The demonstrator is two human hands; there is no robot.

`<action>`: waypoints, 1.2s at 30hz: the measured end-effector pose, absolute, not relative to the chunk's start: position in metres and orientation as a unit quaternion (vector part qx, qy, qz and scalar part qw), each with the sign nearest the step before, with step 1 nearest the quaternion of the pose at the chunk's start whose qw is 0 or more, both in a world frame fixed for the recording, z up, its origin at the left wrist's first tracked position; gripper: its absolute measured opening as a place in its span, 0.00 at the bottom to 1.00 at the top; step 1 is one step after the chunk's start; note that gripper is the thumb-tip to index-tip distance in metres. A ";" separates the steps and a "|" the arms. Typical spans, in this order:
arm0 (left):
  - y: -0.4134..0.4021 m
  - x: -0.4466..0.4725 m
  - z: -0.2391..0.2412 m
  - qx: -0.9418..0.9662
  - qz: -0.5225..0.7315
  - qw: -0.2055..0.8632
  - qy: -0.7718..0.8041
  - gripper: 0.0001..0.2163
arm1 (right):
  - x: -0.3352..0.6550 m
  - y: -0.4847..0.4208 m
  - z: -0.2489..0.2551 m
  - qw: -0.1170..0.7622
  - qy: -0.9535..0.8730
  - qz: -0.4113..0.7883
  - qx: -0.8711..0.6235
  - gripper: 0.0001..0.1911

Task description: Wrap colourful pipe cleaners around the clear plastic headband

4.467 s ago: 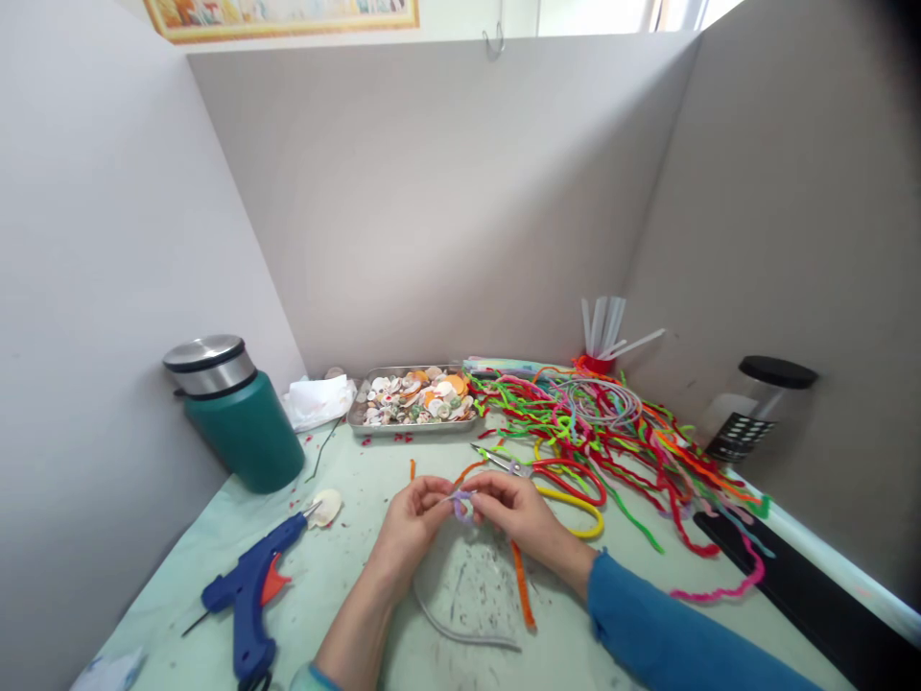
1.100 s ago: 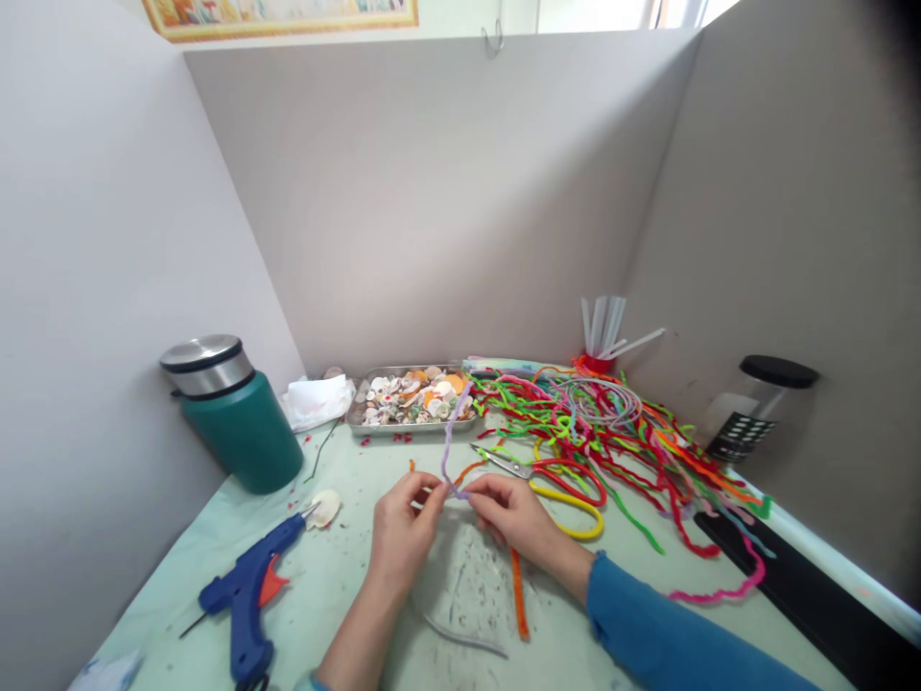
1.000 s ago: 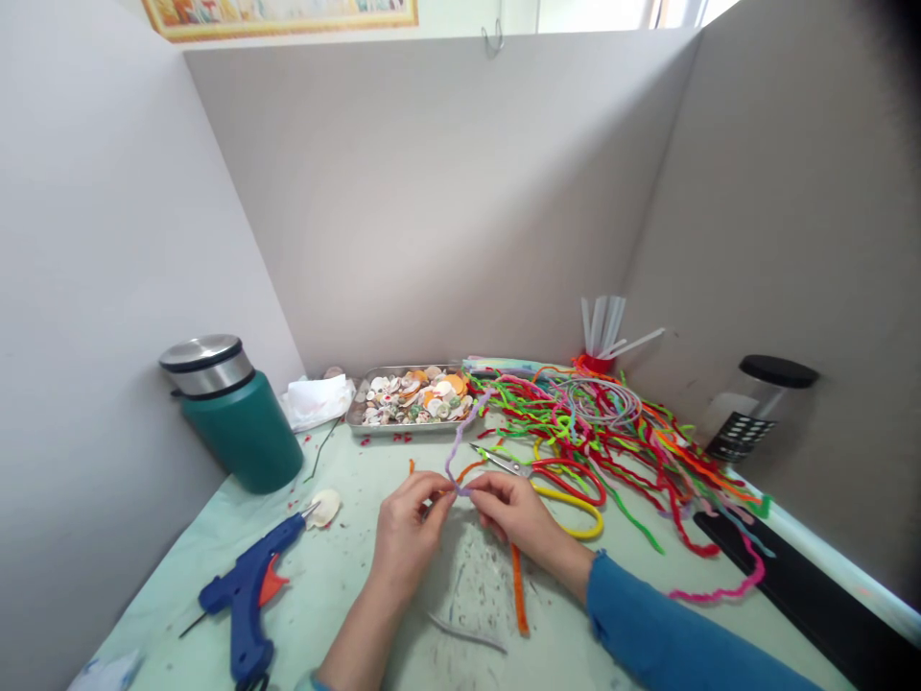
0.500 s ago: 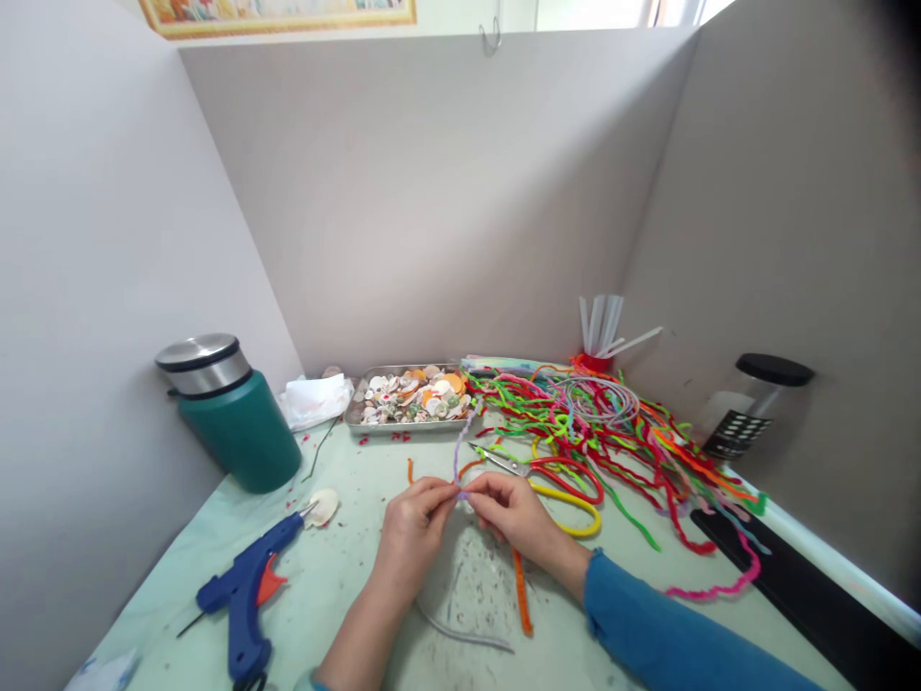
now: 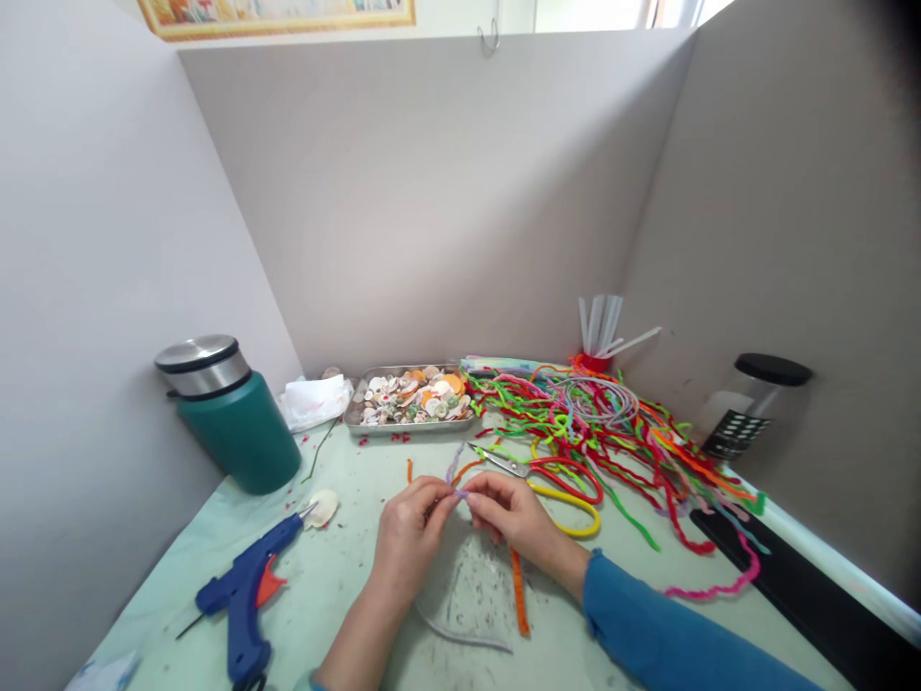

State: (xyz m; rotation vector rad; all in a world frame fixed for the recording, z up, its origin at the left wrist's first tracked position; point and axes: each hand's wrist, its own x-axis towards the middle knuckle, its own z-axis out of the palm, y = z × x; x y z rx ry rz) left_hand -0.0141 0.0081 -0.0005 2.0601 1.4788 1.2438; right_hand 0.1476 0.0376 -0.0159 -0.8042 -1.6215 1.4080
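Observation:
My left hand (image 5: 412, 537) and my right hand (image 5: 509, 513) meet fingertip to fingertip above the pale green table (image 5: 345, 576). Both pinch a lilac pipe cleaner (image 5: 455, 472), whose short free end sticks up and away between them. An orange pipe cleaner (image 5: 519, 595) runs along the table under my right wrist. A grey-white pipe cleaner (image 5: 460, 637) curves on the table below my left forearm. Red and yellow handled scissors (image 5: 557, 480) rest just beyond my right hand.
A blue glue gun (image 5: 245, 600) lies front left, a shell (image 5: 323, 506) by its nozzle. A teal flask (image 5: 226, 413) stands at the left. A metal tray (image 5: 352, 415) of shells sits at the back. A heap of coloured pipe cleaners (image 5: 611, 432), a red cup with glue sticks (image 5: 601, 336) and a black-lidded jar (image 5: 752, 408) fill the right.
The lilac pipe cleaner's free end, which stood long above my fingers, now shows much shorter. My hands have stayed pinched together at the same spot.

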 end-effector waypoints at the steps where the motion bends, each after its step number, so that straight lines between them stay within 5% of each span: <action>1: 0.008 -0.014 0.000 0.716 0.435 0.159 0.522 0.08 | 0.148 0.039 -0.016 0.418 -0.637 0.566 -0.314 0.14; 8: 0.007 -0.018 0.003 0.636 0.480 0.228 0.559 0.10 | 0.149 0.043 -0.016 0.457 -0.612 0.559 -0.323 0.15; 14: 0.003 -0.017 0.007 0.604 0.533 0.293 0.515 0.10 | 0.146 0.032 -0.011 0.438 -0.778 0.343 -0.291 0.11; 21: 0.006 -0.019 0.007 0.542 0.548 0.383 0.509 0.11 | 0.147 0.030 -0.013 0.416 -0.832 0.254 -0.263 0.07; 28: 0.015 -0.019 0.001 0.485 0.499 0.492 0.523 0.15 | 0.148 0.019 0.000 0.343 -0.864 0.308 -0.201 0.06; 36: 0.013 -0.015 0.004 0.509 0.452 0.501 0.535 0.16 | 0.146 0.032 -0.015 0.436 -0.759 0.328 -0.356 0.06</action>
